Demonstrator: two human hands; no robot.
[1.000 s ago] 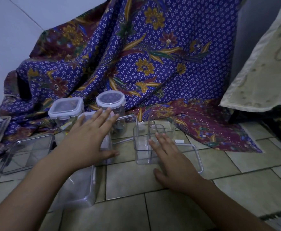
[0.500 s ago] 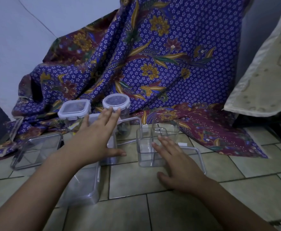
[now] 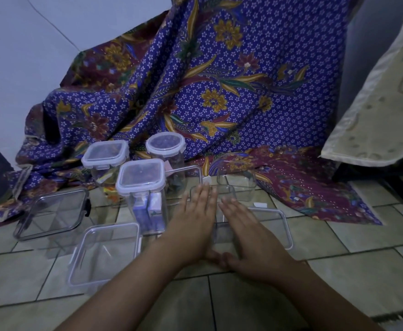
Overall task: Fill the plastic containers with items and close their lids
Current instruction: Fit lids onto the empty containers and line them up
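Three lidded clear containers stand on the tiled floor: a tall square one holding small cartons, a square one behind it, and a round one. My left hand and my right hand lie flat, fingers straight, side by side with thumbs touching, over a small open clear container. Another small open container stands just beyond the fingertips. An open lidless box lies to the left of my left forearm.
A clear lid with a dark clip lies at far left. Another clear lid lies right of my right hand. A purple floral cloth drapes behind everything. A cream cushion hangs at right.
My left hand left the top of the tall square container and moved right beside my right hand. The right hand shifted slightly toward me over the small container.
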